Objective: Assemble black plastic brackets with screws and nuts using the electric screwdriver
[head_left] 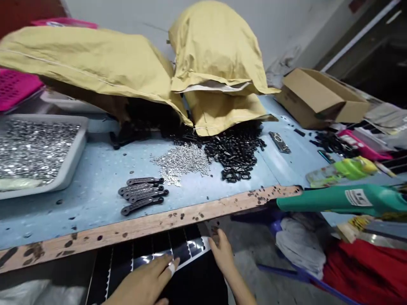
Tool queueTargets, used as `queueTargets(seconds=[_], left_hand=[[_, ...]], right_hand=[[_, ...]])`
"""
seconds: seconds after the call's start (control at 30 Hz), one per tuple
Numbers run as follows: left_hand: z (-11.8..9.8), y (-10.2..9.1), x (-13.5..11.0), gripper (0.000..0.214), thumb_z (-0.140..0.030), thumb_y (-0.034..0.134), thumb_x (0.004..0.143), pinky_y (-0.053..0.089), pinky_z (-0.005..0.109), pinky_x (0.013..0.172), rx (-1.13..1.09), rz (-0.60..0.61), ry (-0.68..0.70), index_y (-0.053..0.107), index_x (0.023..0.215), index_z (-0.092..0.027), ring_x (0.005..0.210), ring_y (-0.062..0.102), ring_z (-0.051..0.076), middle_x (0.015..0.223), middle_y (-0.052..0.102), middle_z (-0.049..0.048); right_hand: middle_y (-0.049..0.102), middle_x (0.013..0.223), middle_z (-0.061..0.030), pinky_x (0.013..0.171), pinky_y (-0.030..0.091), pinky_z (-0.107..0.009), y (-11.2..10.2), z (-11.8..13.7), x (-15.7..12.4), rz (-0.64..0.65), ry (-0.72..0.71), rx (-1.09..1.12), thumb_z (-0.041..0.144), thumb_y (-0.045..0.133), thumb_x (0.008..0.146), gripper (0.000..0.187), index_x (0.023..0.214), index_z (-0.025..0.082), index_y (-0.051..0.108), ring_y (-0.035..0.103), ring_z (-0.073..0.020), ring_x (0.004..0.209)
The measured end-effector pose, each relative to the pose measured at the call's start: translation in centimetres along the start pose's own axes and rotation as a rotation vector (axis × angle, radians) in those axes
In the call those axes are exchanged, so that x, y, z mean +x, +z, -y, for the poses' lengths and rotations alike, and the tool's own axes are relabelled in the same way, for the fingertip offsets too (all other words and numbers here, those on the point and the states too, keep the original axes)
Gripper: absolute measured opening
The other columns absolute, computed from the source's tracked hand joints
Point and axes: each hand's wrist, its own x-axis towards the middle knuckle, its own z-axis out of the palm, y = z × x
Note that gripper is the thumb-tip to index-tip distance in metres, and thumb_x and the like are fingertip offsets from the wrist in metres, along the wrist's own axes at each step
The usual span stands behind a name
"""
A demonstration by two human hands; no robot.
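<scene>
A glossy black sheet, split into strips by white scalloped lines, lies below the table's front edge, over my lap. My left hand rests on it with fingers stretched out; one finger wears a white band. At the sheet's upper right corner, my right hand has its thumb against the pale edge, and its other fingertips are partly hidden. On the table above are several black perforated handle-like parts, a heap of small silver screws and a heap of small black parts.
A grey tray of silver metal pieces stands at the left. Yellow sacks lie at the back. Rightward are an open cardboard box, a bottle and a green tool jutting over the wooden table edge.
</scene>
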Motion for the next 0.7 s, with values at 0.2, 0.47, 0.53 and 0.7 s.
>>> queueTargets(seconds=[0.2, 0.47, 0.53, 0.7], left_hand=[[-2.8, 6.6, 7.8, 0.079, -0.003, 0.058, 0.068, 0.040, 0.052, 0.100, 0.440, 0.109, -0.151, 0.033, 0.143, -0.007, 0.126, 0.043, 0.037, 0.141, 0.041, 0.0237], [-3.5, 5.8, 8.6, 0.064, -0.006, 0.048, 0.079, 0.049, 0.040, 0.088, 0.511, 0.063, -0.177, 0.036, 0.141, -0.014, 0.113, 0.054, 0.028, 0.125, 0.056, 0.0159], [-4.0, 5.9, 9.0, 0.063, -0.020, 0.049, 0.083, 0.044, 0.042, 0.096, 0.504, 0.015, -0.202, 0.033, 0.143, -0.014, 0.122, 0.046, 0.030, 0.136, 0.047, 0.0159], [-4.5, 6.7, 9.6, 0.065, -0.022, 0.049, 0.081, 0.043, 0.041, 0.096, 0.511, 0.003, -0.263, 0.033, 0.143, -0.013, 0.125, 0.044, 0.031, 0.139, 0.045, 0.0162]], right_hand=[[0.070, 0.097, -0.0091, 0.080, 0.052, -0.031, -0.6, -1.6, 1.1, 0.038, 0.019, 0.153, 0.032, 0.049, 0.080, 0.026, 0.097, 0.019, 0.064, 0.067, -0.0234, 0.091], [0.069, 0.100, -0.0099, 0.083, 0.049, -0.029, -4.0, -2.9, 0.6, 0.006, 0.041, 0.253, 0.034, 0.045, 0.083, 0.030, 0.105, 0.018, 0.060, 0.066, -0.0222, 0.094], [0.069, 0.102, -0.0097, 0.084, 0.047, -0.029, -3.5, -2.8, 0.7, 0.018, 0.062, 0.234, 0.033, 0.045, 0.085, 0.031, 0.109, 0.019, 0.058, 0.065, -0.0218, 0.097], [0.066, 0.111, -0.0158, 0.088, 0.044, -0.035, -0.9, -2.3, 1.1, 0.084, 0.150, 0.133, 0.033, 0.047, 0.086, 0.041, 0.121, 0.012, 0.052, 0.062, -0.0262, 0.106]])
